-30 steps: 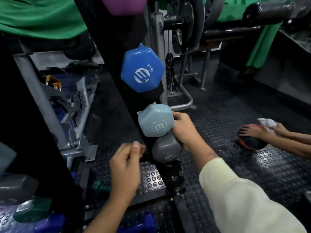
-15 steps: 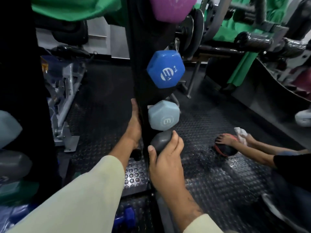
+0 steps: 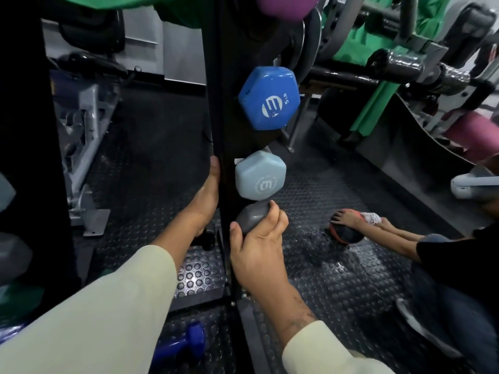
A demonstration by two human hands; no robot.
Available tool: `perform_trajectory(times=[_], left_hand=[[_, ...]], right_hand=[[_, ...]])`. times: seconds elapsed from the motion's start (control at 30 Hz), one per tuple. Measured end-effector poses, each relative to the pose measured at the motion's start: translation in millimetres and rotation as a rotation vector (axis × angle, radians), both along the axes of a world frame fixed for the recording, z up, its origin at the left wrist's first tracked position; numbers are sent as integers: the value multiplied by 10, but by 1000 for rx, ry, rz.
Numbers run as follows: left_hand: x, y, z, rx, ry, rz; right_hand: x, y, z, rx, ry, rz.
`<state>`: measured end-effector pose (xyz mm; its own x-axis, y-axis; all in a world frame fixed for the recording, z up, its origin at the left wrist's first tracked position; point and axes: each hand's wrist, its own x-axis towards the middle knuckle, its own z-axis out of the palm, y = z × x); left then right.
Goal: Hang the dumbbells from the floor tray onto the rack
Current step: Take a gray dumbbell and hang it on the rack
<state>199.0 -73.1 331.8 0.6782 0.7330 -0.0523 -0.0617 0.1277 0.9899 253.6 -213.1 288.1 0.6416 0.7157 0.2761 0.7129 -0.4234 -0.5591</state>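
Head view was filled by studded black rubber floor (image 3: 337, 265), on which an upright black rack (image 3: 224, 103) was stood. Down the rack's right face, dumbbells were hung in a column: a purple dumbbell (image 3: 283, 6) cut off at the top edge, a blue dumbbell (image 3: 268, 98) below it, a pale blue dumbbell (image 3: 259, 175) lower, and a grey dumbbell (image 3: 252, 215) lowest, just under the pale one. The grey dumbbell's end was gripped by the right hand (image 3: 259, 247), thumb on its left side and fingers (image 3: 275, 211) curled over its top, at the rack's lowest position. The left hand (image 3: 206, 195) was laid against the rack's left edge with its fingers straight and together. A dark blue dumbbell (image 3: 186, 346) was seen lying low at the rack's foot, between the two cream sleeves. At the far right, a dark ball (image 3: 345, 233) on the floor was touched by another person's hands, with a white cloth (image 3: 371, 217) beside them.
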Motion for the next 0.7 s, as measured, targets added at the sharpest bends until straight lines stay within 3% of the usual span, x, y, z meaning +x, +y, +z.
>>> perform_trajectory(times=[0.07, 0.23, 0.33, 0.43, 0.7], left_hand=[[-83, -32, -19, 53, 88, 7], [-352, -250, -120, 621, 158, 184], [-354, -332, -131, 798, 222, 317], [-297, -445, -45, 809, 304, 395], [-314, -516, -18, 741, 294, 395]], right_hand=[[32, -56, 26, 21, 29, 28], [11, -225, 103, 118, 14, -1], [-45, -254, 90, 98, -20, -1], [-60, -210, 86, 78, -49, -25], [-83, -191, 161, 15, -33, -51]])
